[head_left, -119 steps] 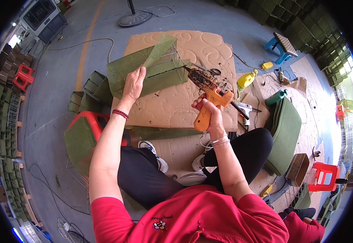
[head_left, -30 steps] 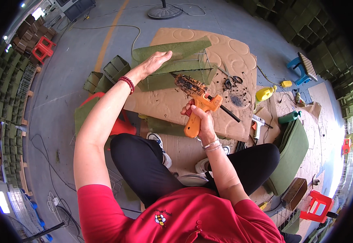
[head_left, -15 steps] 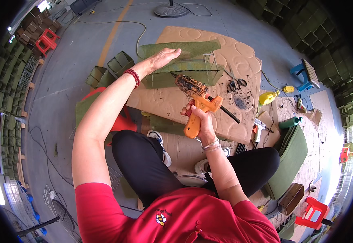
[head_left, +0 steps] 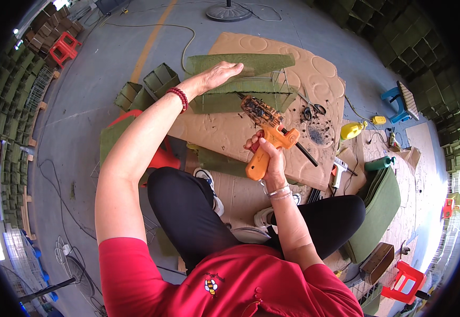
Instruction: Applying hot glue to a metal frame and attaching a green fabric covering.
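My left hand [head_left: 222, 74] lies along a raised green felt-like sheet [head_left: 267, 63], thumb side up; it seems to grip the sheet's near edge, though some fingers are hidden. Below this flap is a green-covered wire frame [head_left: 276, 84], with a dark line along its upper edge. In my right hand [head_left: 270, 153] is an orange hot glue gun [head_left: 261, 161], its front wrapped and blackened, a black glue stick [head_left: 305, 152] poking out the back. The gun's nozzle points up and left at the dark line; whether it touches cannot be made out.
Cardboard [head_left: 214, 127] covers the work surface, with scissors [head_left: 314, 110] and black crumbs to the right. Beyond are a yellow bottle [head_left: 350, 130], a white glue gun [head_left: 338, 171] and stacked green sheets [head_left: 375, 211]. Green boxes [head_left: 161, 79] and a red stool [head_left: 164, 156] stand left.
The glue gun has shifted slightly right along the edge. My left hand stays at the raised sheet, and the whole view has moved a little.
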The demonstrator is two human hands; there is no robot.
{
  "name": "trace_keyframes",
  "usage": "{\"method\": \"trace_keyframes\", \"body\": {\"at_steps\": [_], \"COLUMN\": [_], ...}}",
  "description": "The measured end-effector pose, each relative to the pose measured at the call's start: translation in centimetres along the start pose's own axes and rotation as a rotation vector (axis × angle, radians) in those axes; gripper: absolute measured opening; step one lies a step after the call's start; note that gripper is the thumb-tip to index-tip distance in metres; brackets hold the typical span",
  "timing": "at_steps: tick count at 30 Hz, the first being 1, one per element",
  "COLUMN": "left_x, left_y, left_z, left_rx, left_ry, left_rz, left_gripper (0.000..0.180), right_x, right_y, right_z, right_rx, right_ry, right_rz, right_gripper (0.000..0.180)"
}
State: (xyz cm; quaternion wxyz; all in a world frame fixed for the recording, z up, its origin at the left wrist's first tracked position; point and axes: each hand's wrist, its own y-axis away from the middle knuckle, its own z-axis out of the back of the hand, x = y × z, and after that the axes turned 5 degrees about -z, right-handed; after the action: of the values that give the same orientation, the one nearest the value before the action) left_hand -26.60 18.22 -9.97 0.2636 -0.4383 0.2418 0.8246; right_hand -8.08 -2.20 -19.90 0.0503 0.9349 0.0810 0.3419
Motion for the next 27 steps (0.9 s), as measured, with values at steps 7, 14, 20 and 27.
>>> {"method": "trace_keyframes", "body": {"at_steps": [7, 14, 20, 27], "left_x": [-0.7, -1.0, -0.3, -0.4], "left_y": [0.5, 0.2, -0.2, -0.4], "left_z": [-0.5, -0.2, -0.2, -0.1], "left_rx": [-0.032, -0.020, -0.020, 0.037], "left_ry": [0.058, 0.014, 0.020, 0.031], "left_rz": [-0.125, -0.100, -0.111, -0.055], "left_gripper": [0.069, 0.068, 0.067, 0.068], "right_x": [0.0, -0.4, -0.5, -0.6], "right_y": [-0.1, -0.4, -0.6, -0.8], "right_z": [-0.3, -0.9, -1.3, -1.2], "right_rx": [0.001, 0.019, 0.017, 0.036], "right_ry": [0.046, 0.047, 0.056, 0.068], "right_rz": [-0.006, -0.036, -0.025, -0.028], "right_gripper": [0.026, 0.026, 0.026, 0.026]}}
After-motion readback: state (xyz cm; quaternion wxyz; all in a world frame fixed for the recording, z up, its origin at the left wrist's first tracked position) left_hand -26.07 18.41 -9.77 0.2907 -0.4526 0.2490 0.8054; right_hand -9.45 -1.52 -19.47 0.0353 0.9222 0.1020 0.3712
